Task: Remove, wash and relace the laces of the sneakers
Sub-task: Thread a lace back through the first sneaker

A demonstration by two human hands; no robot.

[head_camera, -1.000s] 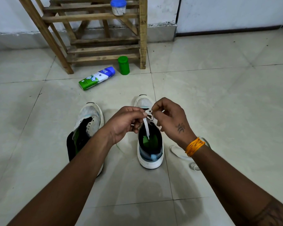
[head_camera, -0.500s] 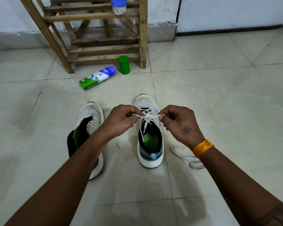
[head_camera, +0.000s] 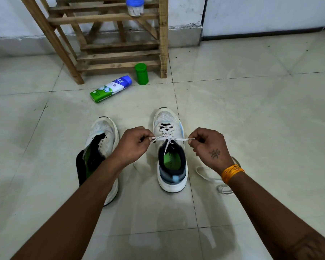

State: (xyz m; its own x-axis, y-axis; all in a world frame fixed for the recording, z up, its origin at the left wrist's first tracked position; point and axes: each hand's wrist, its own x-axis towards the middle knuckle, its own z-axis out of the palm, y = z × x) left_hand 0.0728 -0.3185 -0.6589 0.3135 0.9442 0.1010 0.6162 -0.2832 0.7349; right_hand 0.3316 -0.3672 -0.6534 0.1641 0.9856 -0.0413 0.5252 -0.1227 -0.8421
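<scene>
Two white sneakers stand on the tiled floor, toes pointing away from me. The right sneaker has a white lace threaded through its eyelets and knotted at the top. My left hand pinches one end of that lace and my right hand pinches the other, both pulled sideways so the lace is stretched taut. The left sneaker has no lace in its eyelets and its tongue is folded out. A second loose white lace lies on the floor to the right, partly hidden under my right wrist.
A wooden rack stands against the far wall with a blue-lidded jar on a slat. A green and white bottle lies on the floor beside an upright green container. A wet patch shows on the near tiles.
My hands were together over the right sneaker's tongue working the lace. They have moved apart to the left and right, drawing the lace ends out tight.
</scene>
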